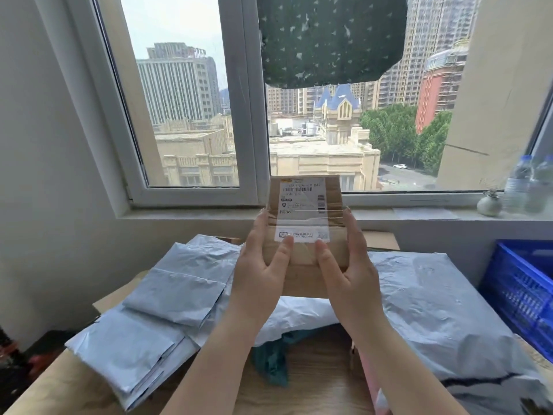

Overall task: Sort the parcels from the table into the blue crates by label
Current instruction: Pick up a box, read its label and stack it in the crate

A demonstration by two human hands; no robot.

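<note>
We see 2 bare hands that lift a brown cardboard parcel (305, 229) upright in front of the window (191, 115), above the tabletop (317, 381). The left hand (263, 265) holds the left edge of the parcel, and the right hand (347, 268) holds the right edge; the grip of each one is curled round the box, the thumbs pressed on the front face just under the white label (302, 202) (its small print is too blurred to read). Below the hands, many grey plastic mailers (167, 307) lie in a pile on the tabletop, with a bigger grey bag (431, 307) at the right. A blue crate (520, 292) stands at the right edge, near this bag. On the windowsill (419, 215) we notice some plastic bottles (520, 184).
</note>
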